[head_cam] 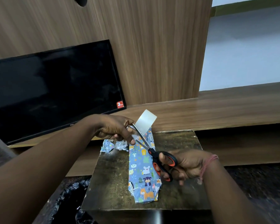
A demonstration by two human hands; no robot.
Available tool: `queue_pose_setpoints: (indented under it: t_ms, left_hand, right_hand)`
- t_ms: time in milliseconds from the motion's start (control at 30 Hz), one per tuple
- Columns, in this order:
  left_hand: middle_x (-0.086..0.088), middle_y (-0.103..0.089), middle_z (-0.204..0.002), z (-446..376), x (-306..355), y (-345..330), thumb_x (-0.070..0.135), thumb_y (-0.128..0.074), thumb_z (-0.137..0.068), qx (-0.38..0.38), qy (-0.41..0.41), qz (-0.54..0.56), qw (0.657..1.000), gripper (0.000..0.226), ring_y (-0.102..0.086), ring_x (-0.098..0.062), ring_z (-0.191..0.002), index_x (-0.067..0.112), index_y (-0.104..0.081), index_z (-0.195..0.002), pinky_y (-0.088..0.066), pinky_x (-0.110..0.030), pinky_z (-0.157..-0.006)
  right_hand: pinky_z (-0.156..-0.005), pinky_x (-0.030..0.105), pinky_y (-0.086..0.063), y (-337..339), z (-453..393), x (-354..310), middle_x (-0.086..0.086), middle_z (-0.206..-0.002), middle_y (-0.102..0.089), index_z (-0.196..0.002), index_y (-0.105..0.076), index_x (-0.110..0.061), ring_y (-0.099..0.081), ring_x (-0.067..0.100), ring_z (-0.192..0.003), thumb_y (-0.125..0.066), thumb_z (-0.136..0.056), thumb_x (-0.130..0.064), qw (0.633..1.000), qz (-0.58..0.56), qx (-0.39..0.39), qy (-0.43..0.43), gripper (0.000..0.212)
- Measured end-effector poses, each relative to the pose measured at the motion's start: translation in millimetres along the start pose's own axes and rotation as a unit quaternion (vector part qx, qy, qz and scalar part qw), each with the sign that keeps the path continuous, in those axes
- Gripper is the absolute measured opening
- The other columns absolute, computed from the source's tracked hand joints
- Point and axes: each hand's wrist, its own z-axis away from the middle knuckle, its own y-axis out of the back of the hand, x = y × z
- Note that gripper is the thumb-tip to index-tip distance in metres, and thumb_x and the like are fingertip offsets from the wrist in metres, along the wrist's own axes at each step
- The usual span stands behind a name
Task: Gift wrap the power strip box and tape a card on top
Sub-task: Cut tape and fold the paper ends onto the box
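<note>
Your left hand (115, 130): fingers curled, pinching a strip of clear tape (145, 122) that stands up above it; whether a roll sits in the palm cannot be told. Your right hand (187, 165): thumb and fingers through the loops of the black-and-orange scissors (153, 152), blades parted around the tape's lower end. Wrapped box (141, 168): blue animal-print paper, lying lengthwise on the small dark table (176, 196), running from near its front edge toward the back edge. Crumpled scrap of the same paper (113, 145): at the table's back left corner. Dark screen (55, 88): leaning on the wooden shelf (233, 107) behind.
</note>
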Motion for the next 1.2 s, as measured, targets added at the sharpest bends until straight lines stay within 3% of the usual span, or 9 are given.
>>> queue_pose_setpoints:
  t_ms: [167, 333, 433, 667, 800, 933, 1067, 1133, 1200]
  left_hand:
    - [0.003, -0.049, -0.087, -2.9, 8.8, -7.7, -0.014, -0.075, -0.081, -0.002, -0.002, -0.008, 1.000, 0.061, -0.051, -0.001, -0.057, 0.002, -0.054, -0.136, -0.027, -0.014, -0.040]
    - [-0.008, -0.046, -0.104, 1.0, 15.8, -8.4, -0.015, -0.073, -0.082, 0.000, -0.010, -0.001, 1.000, 0.058, -0.049, 0.000, -0.049, 0.008, -0.056, -0.132, -0.027, -0.014, -0.041]
    - [0.000, -0.056, -0.092, 3.4, 16.7, -9.0, -0.017, -0.070, -0.083, -0.005, -0.020, 0.011, 1.000, 0.055, -0.051, 0.000, -0.048, 0.008, -0.059, -0.131, -0.020, -0.017, -0.044]
    - [0.007, -0.055, -0.087, 1.9, 7.4, -3.9, -0.017, -0.071, -0.082, -0.023, -0.033, 0.054, 0.998, 0.052, -0.052, 0.000, -0.060, 0.008, -0.061, -0.128, -0.014, -0.021, -0.048]
    - [-0.001, -0.056, -0.098, -1.2, 5.7, -2.6, -0.012, -0.078, -0.079, -0.033, -0.039, 0.057, 0.997, 0.065, -0.052, -0.009, -0.078, 0.002, -0.054, -0.137, -0.022, -0.015, -0.042]
    - [-0.017, -0.062, -0.122, 0.4, 7.4, -1.5, -0.012, -0.075, -0.082, -0.035, -0.050, 0.049, 0.997, 0.063, -0.056, -0.011, -0.078, 0.005, -0.055, -0.139, -0.027, -0.012, -0.041]
    - [-0.015, -0.068, -0.126, 3.8, 11.2, -6.8, -0.015, -0.068, -0.086, -0.032, -0.059, 0.062, 0.996, 0.061, -0.058, -0.005, -0.067, 0.010, -0.056, -0.140, -0.028, -0.010, -0.040]
    - [-0.014, -0.068, -0.126, 5.5, 12.1, -8.3, -0.016, -0.066, -0.086, -0.024, -0.060, 0.066, 0.996, 0.062, -0.061, -0.003, -0.063, 0.011, -0.055, -0.141, -0.028, -0.009, -0.039]
    - [-0.017, -0.062, -0.138, 5.8, 11.3, -5.4, -0.015, -0.069, -0.085, -0.031, -0.066, 0.067, 0.995, 0.064, -0.063, -0.005, -0.072, 0.011, -0.055, -0.142, -0.029, -0.009, -0.039]
  right_hand:
    - [-0.038, 0.016, -0.032, 3.5, 4.8, 1.0, 0.003, -0.074, -0.053, -0.096, -0.055, -0.018, -0.041, 0.000, -0.037, -0.077, -0.056, -0.081, 0.999, 0.014, 0.030, -0.010, 0.077]
    - [-0.038, 0.014, -0.029, 6.2, 7.4, 3.4, 0.002, -0.074, -0.052, -0.094, -0.054, -0.021, -0.034, -0.001, -0.035, -0.078, -0.061, -0.075, 1.000, 0.007, 0.016, -0.012, 0.068]
    - [-0.038, 0.014, -0.028, 6.7, 7.4, 3.2, 0.003, -0.075, -0.050, -0.095, -0.054, -0.022, -0.034, -0.001, -0.037, -0.076, -0.067, -0.074, 1.000, 0.010, 0.005, 0.005, 0.063]
    - [-0.041, 0.016, -0.030, 8.5, 4.0, 6.7, 0.002, -0.078, -0.054, -0.098, -0.055, -0.021, -0.031, -0.001, -0.039, -0.072, -0.067, -0.077, 1.000, 0.000, -0.008, 0.027, 0.066]
    - [-0.039, 0.015, -0.026, 7.7, 4.3, 7.0, 0.002, -0.076, -0.051, -0.095, -0.055, -0.021, -0.028, 0.000, -0.040, -0.073, -0.064, -0.078, 1.000, 0.011, -0.001, 0.028, 0.068]
    - [-0.036, 0.014, -0.023, 5.6, 5.1, 5.4, 0.000, -0.068, -0.049, -0.091, -0.054, -0.020, -0.037, 0.001, -0.045, -0.077, -0.062, -0.075, 0.999, 0.012, 0.009, 0.031, 0.067]
    - [-0.034, 0.013, -0.019, 3.7, 3.7, 3.5, 0.001, -0.059, -0.047, -0.083, -0.055, -0.020, -0.035, 0.006, -0.046, -0.086, -0.064, -0.053, 0.999, -0.005, 0.043, 0.015, 0.049]
    - [-0.034, 0.013, -0.018, 3.0, 3.5, 3.0, 0.001, -0.056, -0.047, -0.080, -0.052, -0.020, -0.033, 0.007, -0.042, -0.076, -0.074, -0.037, 0.998, -0.018, 0.063, 0.009, 0.030]
    - [-0.034, 0.013, -0.017, 2.5, 3.8, 2.5, 0.001, -0.054, -0.046, -0.079, -0.052, -0.020, -0.033, 0.006, -0.040, -0.070, -0.080, -0.030, 0.997, -0.026, 0.067, 0.008, 0.020]
